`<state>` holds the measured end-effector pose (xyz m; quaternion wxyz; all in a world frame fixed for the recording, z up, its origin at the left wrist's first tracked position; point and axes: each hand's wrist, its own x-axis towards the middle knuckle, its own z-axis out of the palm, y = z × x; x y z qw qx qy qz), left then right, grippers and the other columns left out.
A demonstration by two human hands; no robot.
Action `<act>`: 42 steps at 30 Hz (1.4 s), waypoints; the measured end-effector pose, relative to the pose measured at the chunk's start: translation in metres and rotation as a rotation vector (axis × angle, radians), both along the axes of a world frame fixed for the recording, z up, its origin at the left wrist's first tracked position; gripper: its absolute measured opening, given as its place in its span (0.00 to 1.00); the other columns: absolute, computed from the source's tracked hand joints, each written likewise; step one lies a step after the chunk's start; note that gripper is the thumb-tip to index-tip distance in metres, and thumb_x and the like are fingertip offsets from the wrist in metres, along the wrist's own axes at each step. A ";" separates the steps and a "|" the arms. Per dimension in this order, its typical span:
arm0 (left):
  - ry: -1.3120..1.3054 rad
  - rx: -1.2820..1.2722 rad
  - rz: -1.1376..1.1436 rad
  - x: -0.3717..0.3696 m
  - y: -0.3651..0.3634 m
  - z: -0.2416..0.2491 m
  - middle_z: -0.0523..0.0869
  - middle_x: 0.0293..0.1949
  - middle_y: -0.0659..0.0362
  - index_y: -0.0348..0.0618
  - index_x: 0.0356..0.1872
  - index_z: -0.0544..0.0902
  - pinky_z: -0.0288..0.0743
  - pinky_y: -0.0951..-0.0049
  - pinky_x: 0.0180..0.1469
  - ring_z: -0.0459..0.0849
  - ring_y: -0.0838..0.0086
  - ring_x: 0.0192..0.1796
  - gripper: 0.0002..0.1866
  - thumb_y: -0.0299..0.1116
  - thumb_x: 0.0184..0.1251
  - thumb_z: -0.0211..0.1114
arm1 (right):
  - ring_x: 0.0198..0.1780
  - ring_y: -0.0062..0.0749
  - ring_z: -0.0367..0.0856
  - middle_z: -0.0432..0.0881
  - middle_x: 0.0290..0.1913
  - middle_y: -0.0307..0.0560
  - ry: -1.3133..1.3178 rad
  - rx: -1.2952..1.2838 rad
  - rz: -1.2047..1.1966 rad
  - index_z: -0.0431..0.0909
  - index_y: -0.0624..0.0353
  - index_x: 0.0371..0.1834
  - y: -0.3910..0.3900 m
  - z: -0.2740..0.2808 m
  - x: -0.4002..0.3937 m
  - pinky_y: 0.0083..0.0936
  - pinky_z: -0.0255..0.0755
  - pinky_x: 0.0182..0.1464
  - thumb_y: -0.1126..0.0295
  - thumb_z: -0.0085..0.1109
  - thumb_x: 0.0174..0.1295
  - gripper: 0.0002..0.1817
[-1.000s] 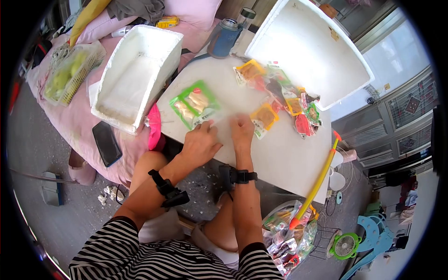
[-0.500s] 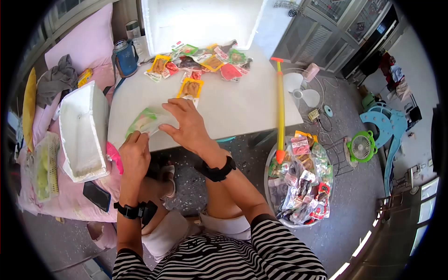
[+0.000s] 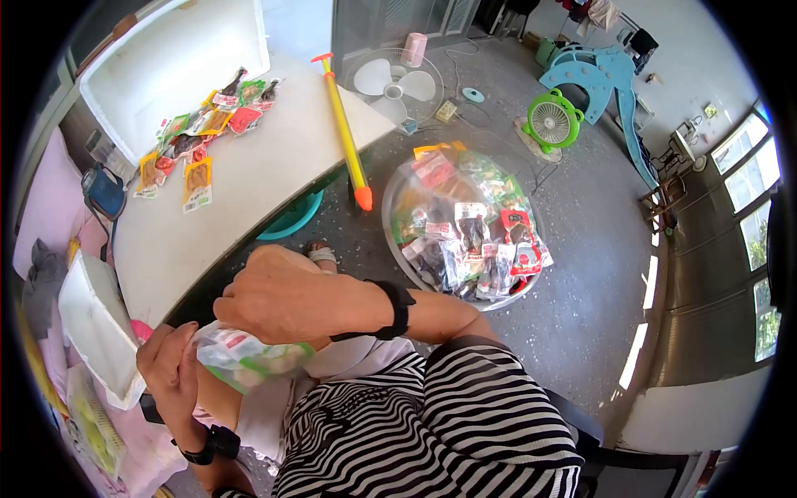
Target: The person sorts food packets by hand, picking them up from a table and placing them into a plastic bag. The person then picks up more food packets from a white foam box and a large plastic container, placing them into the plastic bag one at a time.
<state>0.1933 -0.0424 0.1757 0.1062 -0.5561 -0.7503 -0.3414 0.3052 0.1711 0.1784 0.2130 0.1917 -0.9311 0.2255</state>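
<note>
Packet (image 3: 242,362) is gripped at its clear end by left hand (image 3: 172,372) and right hand (image 3: 278,296), apparently to steady it, near-left of the heaped basin (image 3: 401,259).

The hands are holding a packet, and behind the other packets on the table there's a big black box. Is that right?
Not quite: the big box is white, not black, as the head view shows. The rest is right: the left hand and right hand hold a packet, and the box is behind the table packets.
</note>
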 end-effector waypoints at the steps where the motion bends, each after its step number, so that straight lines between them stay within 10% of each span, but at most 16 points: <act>1: -0.052 0.007 -0.049 0.008 0.007 -0.002 0.73 0.21 0.53 0.32 0.35 0.82 0.60 0.71 0.24 0.71 0.67 0.21 0.06 0.19 0.56 0.62 | 0.23 0.47 0.76 0.73 0.18 0.49 -0.070 0.003 -0.028 0.72 0.59 0.22 0.006 -0.004 0.014 0.38 0.67 0.25 0.70 0.58 0.52 0.07; 14: -0.179 0.085 0.023 0.029 0.042 -0.031 0.77 0.23 0.53 0.31 0.38 0.82 0.65 0.76 0.24 0.75 0.72 0.22 0.06 0.19 0.61 0.62 | 0.35 0.50 0.83 0.84 0.37 0.54 0.043 0.261 -1.245 0.84 0.56 0.42 0.190 -0.018 0.216 0.37 0.76 0.35 0.71 0.55 0.60 0.10; 21: -0.262 0.098 -0.022 0.028 0.040 -0.047 0.74 0.23 0.56 0.30 0.38 0.81 0.60 0.76 0.25 0.68 0.76 0.23 0.05 0.20 0.64 0.60 | 0.33 0.54 0.83 0.83 0.29 0.57 -0.395 0.271 -1.353 0.83 0.57 0.28 0.274 -0.206 0.258 0.45 0.77 0.38 0.65 0.55 0.60 0.10; 28: -0.222 0.067 0.024 0.023 0.036 -0.047 0.76 0.23 0.52 0.31 0.36 0.81 0.67 0.73 0.25 0.76 0.68 0.23 0.05 0.18 0.60 0.61 | 0.33 0.57 0.80 0.81 0.29 0.59 -0.107 -0.186 -0.929 0.81 0.61 0.29 0.156 -0.165 0.128 0.44 0.73 0.35 0.68 0.56 0.61 0.08; 34: -0.204 0.109 0.066 0.014 0.029 -0.063 0.78 0.23 0.52 0.36 0.32 0.81 0.68 0.65 0.22 0.77 0.59 0.21 0.02 0.22 0.58 0.64 | 0.28 0.24 0.78 0.82 0.28 0.50 -0.087 -0.765 -0.342 0.82 0.65 0.44 0.056 -0.066 0.009 0.20 0.71 0.32 0.70 0.62 0.63 0.11; 42: -0.132 0.157 0.444 -0.048 -0.035 -0.092 0.81 0.28 0.50 0.38 0.31 0.81 0.74 0.59 0.33 0.81 0.53 0.31 0.03 0.26 0.58 0.63 | 0.32 0.22 0.83 0.85 0.31 0.46 -0.227 -0.795 0.174 0.82 0.66 0.45 -0.033 0.010 -0.094 0.16 0.76 0.37 0.72 0.58 0.67 0.09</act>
